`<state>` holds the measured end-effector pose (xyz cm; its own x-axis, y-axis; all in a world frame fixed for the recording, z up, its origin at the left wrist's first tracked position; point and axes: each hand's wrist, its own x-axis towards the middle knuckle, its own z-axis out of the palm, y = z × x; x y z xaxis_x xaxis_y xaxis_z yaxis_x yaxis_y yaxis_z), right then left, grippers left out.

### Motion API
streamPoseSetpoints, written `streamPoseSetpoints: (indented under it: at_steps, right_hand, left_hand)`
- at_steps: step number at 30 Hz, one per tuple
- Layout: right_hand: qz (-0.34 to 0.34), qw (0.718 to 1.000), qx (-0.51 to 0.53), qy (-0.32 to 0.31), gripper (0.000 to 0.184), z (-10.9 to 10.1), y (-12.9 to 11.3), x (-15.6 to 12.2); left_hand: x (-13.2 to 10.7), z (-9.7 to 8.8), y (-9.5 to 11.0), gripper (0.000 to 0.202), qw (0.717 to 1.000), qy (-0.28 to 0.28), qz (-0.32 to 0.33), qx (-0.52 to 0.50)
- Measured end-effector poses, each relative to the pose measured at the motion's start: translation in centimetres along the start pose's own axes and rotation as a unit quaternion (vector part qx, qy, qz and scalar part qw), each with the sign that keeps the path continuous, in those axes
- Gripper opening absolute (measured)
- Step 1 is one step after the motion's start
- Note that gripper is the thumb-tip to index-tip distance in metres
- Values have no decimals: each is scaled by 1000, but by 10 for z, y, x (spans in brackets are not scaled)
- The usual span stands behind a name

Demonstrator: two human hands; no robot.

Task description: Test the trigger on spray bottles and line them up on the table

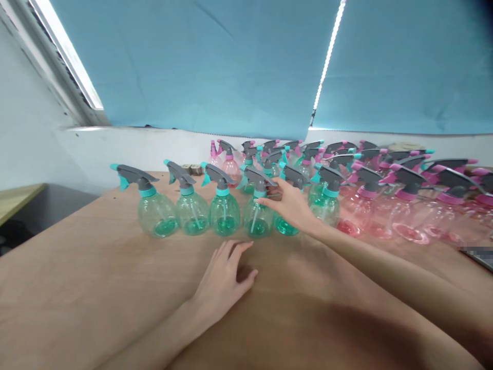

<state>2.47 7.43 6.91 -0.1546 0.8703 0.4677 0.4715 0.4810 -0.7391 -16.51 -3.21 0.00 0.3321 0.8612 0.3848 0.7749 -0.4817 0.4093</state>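
Observation:
A row of clear green spray bottles with grey and turquoise trigger heads stands across the wooden table [96,267]. My right hand [289,203] reaches in from the right, its thumb and fingers closed around the neck of one green spray bottle [257,218]. That bottle is upright among its neighbours, and the hand partly covers another green spray bottle [285,225] behind it. My left hand [223,280] is in front of the row, holding nothing, its thumb apart from the slightly curled fingers. Nearest to it is a green spray bottle [225,216].
Several pink spray bottles [408,221] stand close together at the right, with more pink and green ones behind. A dark flat object [479,255] lies at the right edge. Blue curtains [208,67] hang behind the table. A yellowish surface [19,203] is at the left.

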Motion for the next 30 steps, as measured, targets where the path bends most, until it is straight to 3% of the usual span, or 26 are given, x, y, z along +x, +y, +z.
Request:
streamPoseSetpoints:
  at_steps: [7, 12, 18, 24, 30]
  right_hand:
    - [-7, 1000, -5, 10, 48, 8, 6, 6]
    - [-17, 1000, 6, 5, 56, 5, 7, -8]
    - [-35, 999, 11, 10, 50, -29, 4, -36]
    - [-20, 999, -34, -3, 16, -65, 8, -49]
    - [12, 988, -151, 23, 22, -86, 24, -51]
  left_hand:
    - [0, 0, 3, 40, 1000, -7, -6, -8]
    - [0, 0, 2, 41, 1000, -6, -3, -8]
    - [2, 2, 3, 42, 1000, -4, 4, 6]
    - [7, 7, 8, 40, 1000, -21, 14, 6]
    - [17, 14, 16, 34, 999, -38, 4, -31]
